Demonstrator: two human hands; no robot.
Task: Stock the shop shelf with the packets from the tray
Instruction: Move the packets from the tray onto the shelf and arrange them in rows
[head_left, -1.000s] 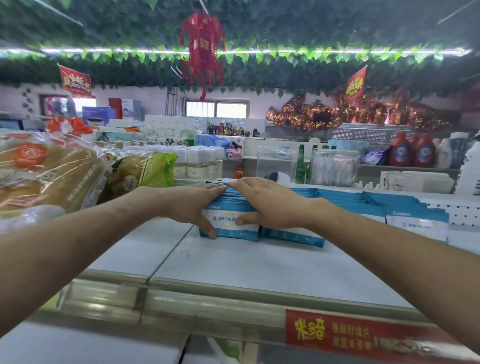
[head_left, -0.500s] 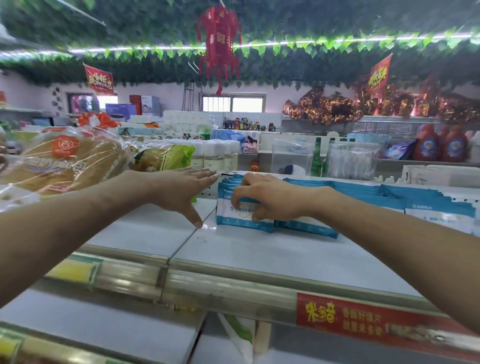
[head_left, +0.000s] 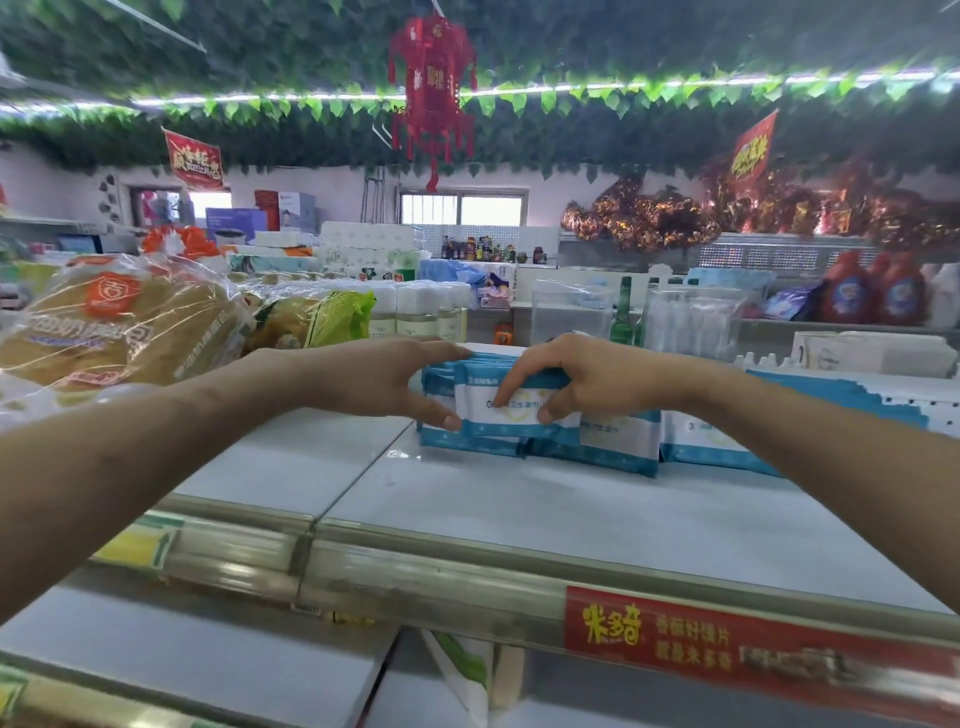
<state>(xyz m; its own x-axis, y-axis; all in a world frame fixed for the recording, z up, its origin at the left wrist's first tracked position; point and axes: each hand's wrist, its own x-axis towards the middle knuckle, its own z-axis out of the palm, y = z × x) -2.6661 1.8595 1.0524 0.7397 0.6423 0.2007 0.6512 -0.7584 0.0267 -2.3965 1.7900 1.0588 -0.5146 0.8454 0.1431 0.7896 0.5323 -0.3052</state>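
Judged: packets (head_left: 519, 413) light, soft, slick; grip by edges. Your right hand (head_left: 582, 379) pinches the front one, fingers curled; left hand (head_left: 374, 379) braces them from the left, fingers straight.

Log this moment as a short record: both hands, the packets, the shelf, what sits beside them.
left hand: fingers straight along the top of the packets, thumb against their front
right hand: fingers curled over the packets, tips on the front one's face
packets: blue and white, standing in a row at the back of the shelf
shelf: white, red label strip on its front edge
bread bags: on the section to the left
tray: not in view
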